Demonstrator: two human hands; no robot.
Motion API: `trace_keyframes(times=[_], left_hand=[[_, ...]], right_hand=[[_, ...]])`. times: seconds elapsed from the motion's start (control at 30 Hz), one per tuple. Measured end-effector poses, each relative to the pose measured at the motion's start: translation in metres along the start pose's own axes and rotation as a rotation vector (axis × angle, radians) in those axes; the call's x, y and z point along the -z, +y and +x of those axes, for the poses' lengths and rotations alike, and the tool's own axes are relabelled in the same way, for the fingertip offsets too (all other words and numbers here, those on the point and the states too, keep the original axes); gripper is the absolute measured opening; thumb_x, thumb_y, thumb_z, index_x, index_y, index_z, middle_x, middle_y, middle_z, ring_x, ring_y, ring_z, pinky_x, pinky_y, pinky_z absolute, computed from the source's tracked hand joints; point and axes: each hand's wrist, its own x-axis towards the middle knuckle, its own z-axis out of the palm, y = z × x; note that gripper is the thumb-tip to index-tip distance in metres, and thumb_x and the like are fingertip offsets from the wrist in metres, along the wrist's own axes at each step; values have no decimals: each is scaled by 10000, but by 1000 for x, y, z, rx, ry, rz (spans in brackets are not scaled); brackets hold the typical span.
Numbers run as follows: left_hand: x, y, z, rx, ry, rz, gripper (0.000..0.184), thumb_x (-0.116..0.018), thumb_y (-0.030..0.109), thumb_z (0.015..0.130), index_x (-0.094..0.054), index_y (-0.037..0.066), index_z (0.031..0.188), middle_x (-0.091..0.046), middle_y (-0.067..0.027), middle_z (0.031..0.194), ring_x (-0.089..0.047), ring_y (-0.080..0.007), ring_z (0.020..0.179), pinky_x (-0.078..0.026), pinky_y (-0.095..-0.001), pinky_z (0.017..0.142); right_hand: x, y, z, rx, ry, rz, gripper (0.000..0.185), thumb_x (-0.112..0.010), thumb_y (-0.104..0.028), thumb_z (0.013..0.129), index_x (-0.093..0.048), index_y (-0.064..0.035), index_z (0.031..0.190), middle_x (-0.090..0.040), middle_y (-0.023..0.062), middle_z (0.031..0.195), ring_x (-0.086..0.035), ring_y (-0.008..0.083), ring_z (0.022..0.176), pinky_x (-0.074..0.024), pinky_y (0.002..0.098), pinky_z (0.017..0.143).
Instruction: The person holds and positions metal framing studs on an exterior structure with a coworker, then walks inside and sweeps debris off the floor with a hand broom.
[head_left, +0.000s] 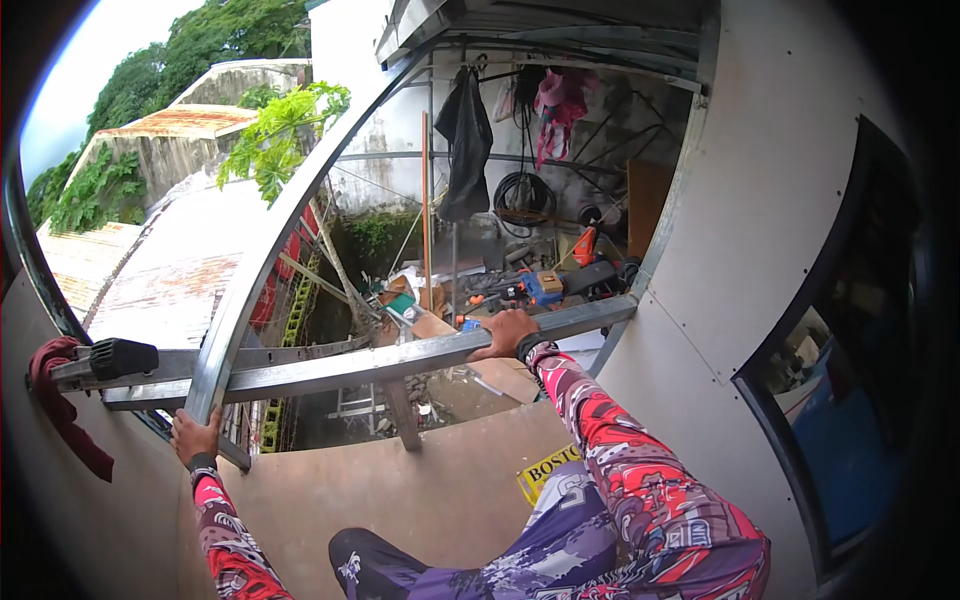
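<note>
A long metal bar (330, 372) runs across the opening in front of me, in galvanized grey. My right hand (503, 333) is closed over its top edge, right of the middle. Lower left, my left hand (196, 438) wraps round the upright metal stud (213, 372), just below where it crosses the bar. The stud continues upward as a long frame member that looks curved in this wide view. Part of the left fingers is hidden behind the stud. Below the bar, a short post (402, 415) stands near the board edge.
A dark clamp-like tool (122, 358) and a maroon cloth (62, 400) are at far left. Beyond the opening lie a blue-and-orange tool (543, 287), a coiled black hose (524, 200) and scattered debris. Board walls (720, 230) flank me; a dark-framed window (850, 380) is at right.
</note>
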Motion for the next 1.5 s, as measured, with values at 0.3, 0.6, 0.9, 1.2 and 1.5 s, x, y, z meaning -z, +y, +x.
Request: trace_keyframes(times=[0.3, 0.6, 0.9, 1.2, 1.5], left_hand=[[6, 3, -3, 1, -4, 0, 808, -641, 729, 804, -524, 16, 1166, -613, -200, 1173, -582, -372, 1163, -447, -522, 958], [10, 3, -2, 3, -15, 7, 856, -628, 763, 791, -530, -2, 1162, -613, -211, 1164, -591, -385, 1146, -458, -504, 962], [8, 3, -3, 16, 8, -48, 863, -642, 771, 770, -551, -4, 1140, -609, -216, 1167, -580, -382, 1158, -446, -507, 976], [7, 2, -3, 12, 27, -45, 865, -655, 765, 762, -554, -3, 1147, -610, -213, 1182, -577, -379, 1168, -436, -505, 987], [11, 3, -4, 6, 17, -49, 861, -654, 764, 766, -552, -2, 1144, -615, -212, 1162, -588, -378, 1141, -436, -503, 974]], right_hand=[[5, -1, -1, 2, -11, 33, 905, -611, -904, 639, -713, -96, 1034, -731, 170, 887, -720, 347, 869, -559, 477, 807], [20, -11, -1, -9, -74, 30, 872, -628, -889, 640, -745, -100, 992, -730, 172, 875, -718, 338, 863, -558, 468, 826], [16, -9, -2, -15, -5, 26, 783, -679, -843, 634, -738, -127, 946, -720, 158, 811, -717, 349, 805, -567, 480, 770], [10, -10, -2, -24, 58, 16, 779, -691, -854, 612, -717, -106, 827, -703, 147, 758, -710, 345, 776, -564, 485, 735], [18, -13, -1, -49, -51, -16, 838, -662, -868, 626, -752, -159, 1063, -727, 171, 837, -719, 357, 831, -570, 487, 809]])
